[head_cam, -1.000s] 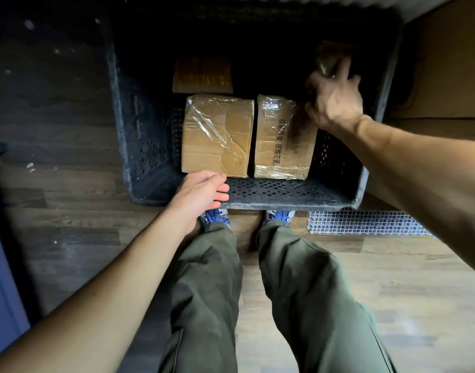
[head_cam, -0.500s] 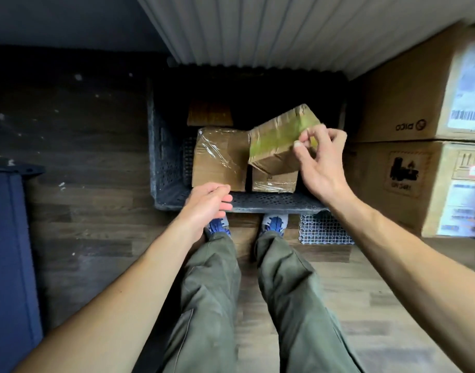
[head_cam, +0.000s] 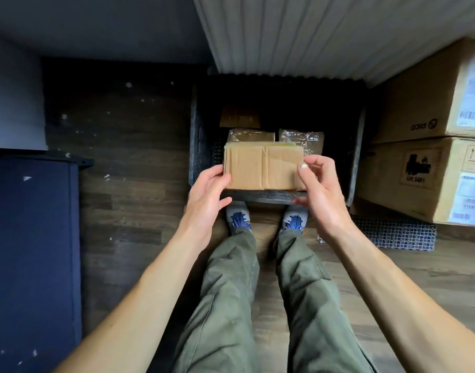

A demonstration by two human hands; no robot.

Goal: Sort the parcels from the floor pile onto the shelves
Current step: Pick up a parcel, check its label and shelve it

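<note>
A small taped brown cardboard parcel (head_cam: pixel 260 166) is held up in front of me, above the near rim of a black perforated crate (head_cam: pixel 260 195) on the floor. My left hand (head_cam: pixel 208 189) grips its left end and my right hand (head_cam: pixel 315 184) pinches its right end, thumb on the front face. Inside the crate, behind the held parcel, lie two film-wrapped parcels (head_cam: pixel 251 135) (head_cam: pixel 302 140) and a flat brown one (head_cam: pixel 240 117) farther back, all partly hidden.
Two large stacked cardboard boxes (head_cam: pixel 430 168) stand right of the crate, on a white grid mat (head_cam: pixel 395 234). A dark blue cabinet (head_cam: pixel 32 254) fills the left. A white ribbed panel (head_cam: pixel 298 36) hangs above the crate. My legs and shoes stand on the wooden floor.
My right hand lifted the parcel out of the crate and brought it toward me. My left hand rose from the crate rim and took the parcel's left end. The view drew back.
</note>
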